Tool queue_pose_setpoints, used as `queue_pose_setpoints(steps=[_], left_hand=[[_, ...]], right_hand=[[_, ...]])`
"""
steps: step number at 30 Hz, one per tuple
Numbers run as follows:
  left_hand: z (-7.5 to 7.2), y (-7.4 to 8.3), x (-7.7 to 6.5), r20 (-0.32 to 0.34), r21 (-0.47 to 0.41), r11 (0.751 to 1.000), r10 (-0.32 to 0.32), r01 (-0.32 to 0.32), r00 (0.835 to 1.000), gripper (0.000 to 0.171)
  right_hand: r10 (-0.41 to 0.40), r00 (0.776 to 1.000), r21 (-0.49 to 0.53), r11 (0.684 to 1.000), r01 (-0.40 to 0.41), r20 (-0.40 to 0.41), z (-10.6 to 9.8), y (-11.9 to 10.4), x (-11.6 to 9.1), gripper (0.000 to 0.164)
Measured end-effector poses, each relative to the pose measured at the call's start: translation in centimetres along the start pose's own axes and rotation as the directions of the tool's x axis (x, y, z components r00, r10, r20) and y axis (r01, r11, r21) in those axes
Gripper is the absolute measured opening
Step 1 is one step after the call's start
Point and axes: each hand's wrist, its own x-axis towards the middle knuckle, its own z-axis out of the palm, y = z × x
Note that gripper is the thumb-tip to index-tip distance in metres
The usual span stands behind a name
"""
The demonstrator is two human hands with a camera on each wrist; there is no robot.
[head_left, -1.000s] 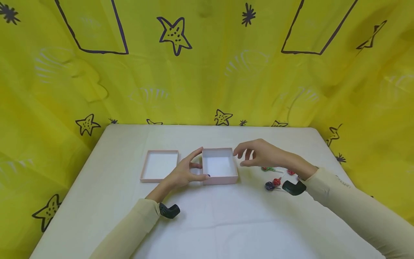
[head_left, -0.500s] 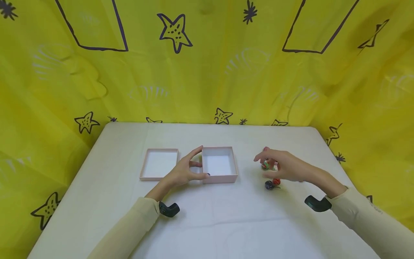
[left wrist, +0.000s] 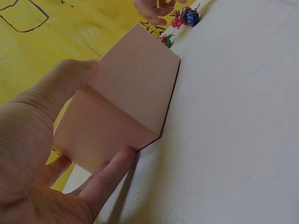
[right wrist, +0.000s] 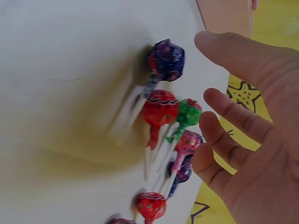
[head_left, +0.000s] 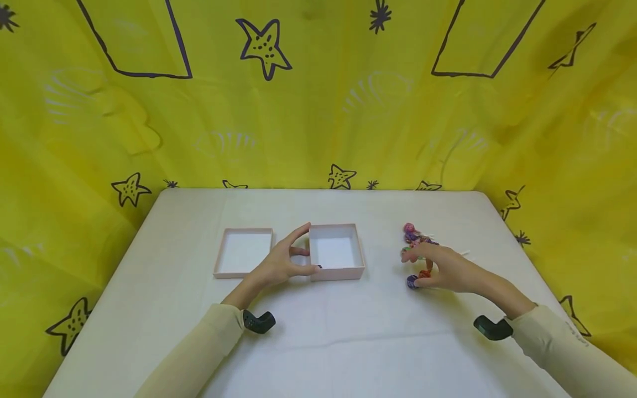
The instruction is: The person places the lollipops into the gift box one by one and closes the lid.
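Note:
My left hand [head_left: 278, 266] holds the left side of a pale pink box [head_left: 338, 274], thumb at the front corner and a finger reaching the back one. The box stands upright with its top uncovered, and its white inside shows. Over a cluster of lollipops to the right, my right hand [head_left: 448, 269] hovers with thumb and fingers apart and nothing between them. In the right wrist view, a dark blue wrapped lollipop [right wrist: 168, 60] lies nearest the thumb. Beside it are a red lollipop [right wrist: 160, 109] and a green one [right wrist: 189, 112], with several more below, white sticks pointing various ways.
The matching shallow lid [head_left: 244, 251] lies inside-up, left of the box. A white cloth [head_left: 318, 342] covers the table, and yellow patterned curtain [head_left: 308, 121] surrounds its back and sides.
My right hand has moved from beside the box's right edge, rightward and down, to the lollipops. The left hand keeps its hold on the box, which stays in place.

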Motion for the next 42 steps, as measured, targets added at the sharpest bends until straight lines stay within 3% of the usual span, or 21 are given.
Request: queue_pose_setpoints(steps=[6, 21, 42], left_hand=[[0.0, -0.1, 0.0, 0.001, 0.008, 1.000, 0.010, -0.010, 1.000, 0.107], [-0.1, 0.0, 0.1, 0.005, -0.002, 1.000, 0.001, -0.001, 1.000, 0.107], [-0.1, -0.3, 0.2, 0.008, -0.017, 1.000, 0.017, -0.017, 1.000, 0.107]], right_hand=[[0.028, 0.999, -0.066, 0.997, -0.029, -0.018, 0.8, 0.7, -0.6, 0.043], [0.028, 0.999, -0.072, 0.997, -0.025, 0.032, 1.5, 1.5, -0.7, 0.030], [0.046, 0.998, -0.066, 0.997, -0.044, 0.044, 1.6, 1.5, -0.8, 0.027]])
